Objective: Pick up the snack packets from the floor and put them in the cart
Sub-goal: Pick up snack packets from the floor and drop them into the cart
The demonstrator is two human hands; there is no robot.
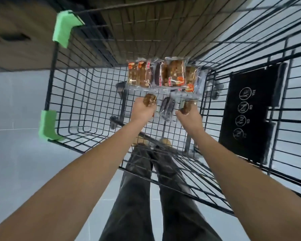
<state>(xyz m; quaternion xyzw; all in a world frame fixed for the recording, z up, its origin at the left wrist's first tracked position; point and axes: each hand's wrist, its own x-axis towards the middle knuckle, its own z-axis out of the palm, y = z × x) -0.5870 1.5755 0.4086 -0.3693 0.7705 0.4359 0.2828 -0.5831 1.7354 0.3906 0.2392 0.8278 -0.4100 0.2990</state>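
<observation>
A black wire cart [73, 94] with green corner guards stands in front of me, and I look straight down into it. Several clear-wrapped brown snack packets [162, 73] lie in a row on its mesh bottom. My left hand [142, 110] is inside the basket, closed on a brown snack packet [150, 100]. My right hand [189, 117] is beside it, closed on another brown packet [187, 106]. A dark-wrapped packet [167, 107] is between my two hands; whether it hangs or rests is unclear.
The cart's black child-seat flap [250, 115] with white pictograms is on the right. My legs in dark trousers [156, 188] stand under the basket on the pale tiled floor [16, 101]. A brown wall or shelf base [24, 40] rises at the upper left.
</observation>
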